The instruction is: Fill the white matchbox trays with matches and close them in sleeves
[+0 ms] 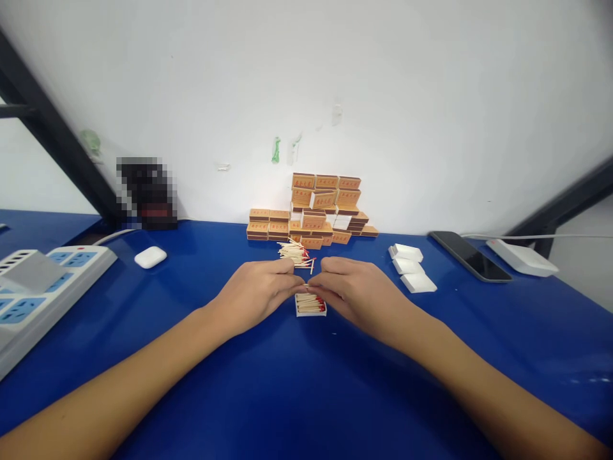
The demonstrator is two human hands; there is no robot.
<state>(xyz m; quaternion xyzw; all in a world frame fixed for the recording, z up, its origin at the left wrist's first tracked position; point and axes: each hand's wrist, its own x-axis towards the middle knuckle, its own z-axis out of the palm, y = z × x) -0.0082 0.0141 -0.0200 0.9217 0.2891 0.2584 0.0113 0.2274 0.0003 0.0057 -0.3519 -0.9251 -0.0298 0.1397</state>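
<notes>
Two bare hands meet over a white matchbox tray (pixel 311 314), which sits open side up on the blue tabletop (pixel 306 390), nearer the person than the loose pile of matches (pixel 293 253). Left hand (pixel 261 287) and right hand (pixel 357 287) each have thumb and fingers drawn to a narrow pinch at the tray's far edge; a pale sliver between the fingertips looks like matchsticks gripped from both ends, though it is too small to count them. The tray holds a layer of red-tipped matches (pixel 310 302), lying lengthwise with most heads to the right.

Done well, this calls for a light, level pinch: both ends at one height, sticks parallel to the long walls, heads turned the same way as those beneath. Lowering the two ends together should keep a stick from lodging crosswise or riding up on the rim. Too hard a squeeze could bow or snap the thin wood, and a low wrist could nudge the tray askew. The pile lies just beyond the fingers, and the stacked orange matchboxes (pixel 326 183) stand behind it, so short, careful movements would suit best
</notes>
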